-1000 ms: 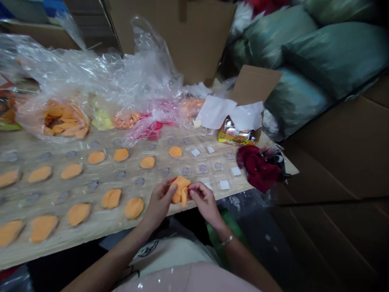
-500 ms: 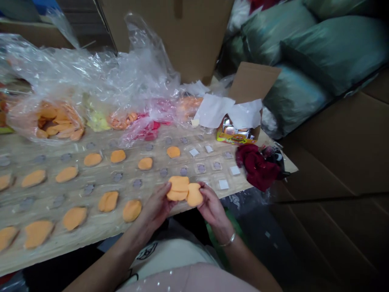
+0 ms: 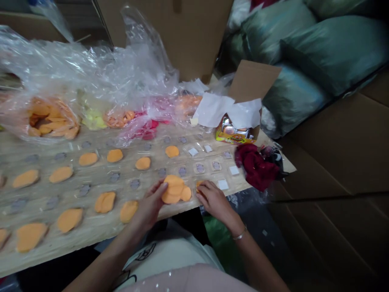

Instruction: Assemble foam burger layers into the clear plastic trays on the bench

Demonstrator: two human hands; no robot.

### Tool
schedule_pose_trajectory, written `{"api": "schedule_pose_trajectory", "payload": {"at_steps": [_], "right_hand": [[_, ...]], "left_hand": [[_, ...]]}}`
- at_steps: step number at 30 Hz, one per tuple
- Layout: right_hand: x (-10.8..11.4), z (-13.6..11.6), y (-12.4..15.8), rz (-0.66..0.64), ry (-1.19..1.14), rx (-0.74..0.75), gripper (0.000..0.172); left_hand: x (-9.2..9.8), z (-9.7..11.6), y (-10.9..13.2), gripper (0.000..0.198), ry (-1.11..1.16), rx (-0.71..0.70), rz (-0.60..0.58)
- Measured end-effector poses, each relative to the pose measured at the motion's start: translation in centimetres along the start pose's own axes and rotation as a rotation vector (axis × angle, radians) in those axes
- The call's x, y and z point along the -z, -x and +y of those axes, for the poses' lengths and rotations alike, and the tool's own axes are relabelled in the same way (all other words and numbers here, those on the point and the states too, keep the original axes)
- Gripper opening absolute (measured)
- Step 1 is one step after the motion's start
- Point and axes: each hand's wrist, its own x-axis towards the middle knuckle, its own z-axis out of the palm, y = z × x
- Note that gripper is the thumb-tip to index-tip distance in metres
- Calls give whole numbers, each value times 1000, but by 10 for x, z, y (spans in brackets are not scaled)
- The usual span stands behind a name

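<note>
Between the thumb and fingers of my left hand (image 3: 153,202) is a small stack of orange foam-like pieces (image 3: 174,188), fanned so that several edges show. My right hand (image 3: 214,200) is down at the table's front edge, fingers closed on a single orange piece (image 3: 199,185), mostly hidden under the fingertips. Rows of clear plastic trays cover the table; some hold an orange piece (image 3: 105,202), others show a grey shape (image 3: 199,168) or a white square (image 3: 223,184). The orange pieces' exact material I cannot make out.
Along the back lie clear plastic bags (image 3: 54,121) of orange, yellow and pink pieces. An open printed box (image 3: 234,136) with white paper stands back right, beside a dark red cloth (image 3: 253,166). Large cardboard boxes (image 3: 170,36) and stuffed green sacks (image 3: 334,52) border the table.
My right hand has moved away from the stack, down and right onto the table with one orange piece. The left hand still holds the others, shifted slightly left.
</note>
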Motion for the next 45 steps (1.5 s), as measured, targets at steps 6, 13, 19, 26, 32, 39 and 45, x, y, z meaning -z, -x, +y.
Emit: {"api": "schedule_pose_trajectory", "payload": {"at_steps": [6,13,19,26,32,39,45], "right_hand": [[0,-21,-11,173,-502,-153,23],[2,-37,-28,164,-676,-31,18],[6,-35,-27,53,-529,114,14],[-3,-18,-44,330,-990,-87,12],[13,38,-135,289,-441,-235,26],[-1,53,-179,70,111,-299,31],[-2,41,-173,-29,289,-286,31]], "left_hand": [[-5,-6,5,38,-285,-114,-164],[-2,9,13,50,-424,-95,-606],[6,9,6,30,-445,-64,-442],[3,15,-3,26,-21,124,-92],[1,15,-2,25,-39,68,17],[13,14,3,44,-103,61,-64],[15,11,1,62,-218,-47,-144]]}}
